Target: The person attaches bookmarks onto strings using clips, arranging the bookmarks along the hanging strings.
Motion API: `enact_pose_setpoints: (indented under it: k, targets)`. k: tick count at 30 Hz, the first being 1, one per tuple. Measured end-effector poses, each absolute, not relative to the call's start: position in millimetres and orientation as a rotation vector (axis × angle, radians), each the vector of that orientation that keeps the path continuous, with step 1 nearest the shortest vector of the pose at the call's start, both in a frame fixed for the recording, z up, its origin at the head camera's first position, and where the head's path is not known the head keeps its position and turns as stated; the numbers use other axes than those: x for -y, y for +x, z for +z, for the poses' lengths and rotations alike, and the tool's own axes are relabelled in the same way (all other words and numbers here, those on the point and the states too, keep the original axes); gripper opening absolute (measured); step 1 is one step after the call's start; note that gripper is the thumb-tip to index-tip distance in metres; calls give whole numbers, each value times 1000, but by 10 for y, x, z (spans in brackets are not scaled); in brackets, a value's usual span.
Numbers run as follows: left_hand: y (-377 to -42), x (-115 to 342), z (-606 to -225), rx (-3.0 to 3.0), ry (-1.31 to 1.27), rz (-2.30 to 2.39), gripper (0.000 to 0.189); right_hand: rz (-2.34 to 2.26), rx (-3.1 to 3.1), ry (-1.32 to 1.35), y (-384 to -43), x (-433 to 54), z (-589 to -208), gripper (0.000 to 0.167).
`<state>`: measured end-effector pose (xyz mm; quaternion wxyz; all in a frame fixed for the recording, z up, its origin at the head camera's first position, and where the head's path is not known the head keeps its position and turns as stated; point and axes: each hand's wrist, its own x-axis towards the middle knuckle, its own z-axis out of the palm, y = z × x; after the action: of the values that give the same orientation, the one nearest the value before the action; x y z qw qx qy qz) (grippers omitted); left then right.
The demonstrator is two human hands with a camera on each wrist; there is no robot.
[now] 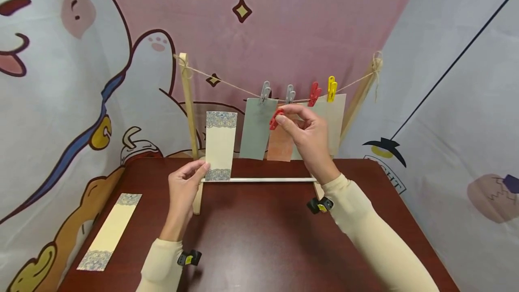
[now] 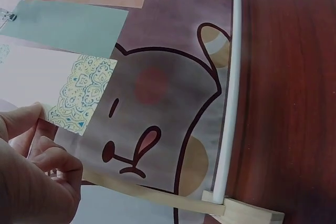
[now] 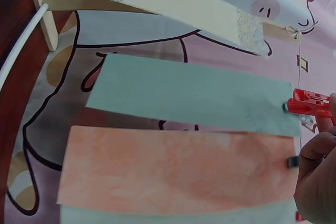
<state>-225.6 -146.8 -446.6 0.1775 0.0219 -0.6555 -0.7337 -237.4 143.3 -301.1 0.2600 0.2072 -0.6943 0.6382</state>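
Note:
My left hand (image 1: 184, 188) pinches the lower left edge of a cream paper strip (image 1: 220, 148) with patterned ends, held upright below the string (image 1: 227, 84). Between thumb and fingers, my right hand (image 1: 312, 136) holds a red clothespin (image 1: 274, 120), in front of the hanging papers. From the string hang a grey-green paper (image 1: 255, 134), an orange paper (image 1: 279, 145), a pale green one partly behind my right hand, and an off-white one (image 1: 338, 125). Grey clothespins (image 1: 265, 91), another red clothespin (image 1: 314, 94) and a yellow clothespin (image 1: 332, 89) sit along the string.
A second patterned strip (image 1: 110, 233) lies at the left of the dark red table (image 1: 251, 238). Two wooden posts (image 1: 188, 102) carry the string, and a white rod (image 1: 271, 180) joins them low down. Behind hangs a printed cloth (image 1: 284, 21).

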Motion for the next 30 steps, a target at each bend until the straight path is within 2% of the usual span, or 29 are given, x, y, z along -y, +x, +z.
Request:
enact_pose_setpoints:
  k: [19, 30]
  targets:
    - [-2443, 1322, -4277, 1769, -80, -2128, 23, 1704, 1716, 693, -2589, -973, -2572, 20]
    - [-2546, 1306, -4243, 1781, -113, -2133, 19, 1761, 1709, 607, -2694, -819, -2450, 19]
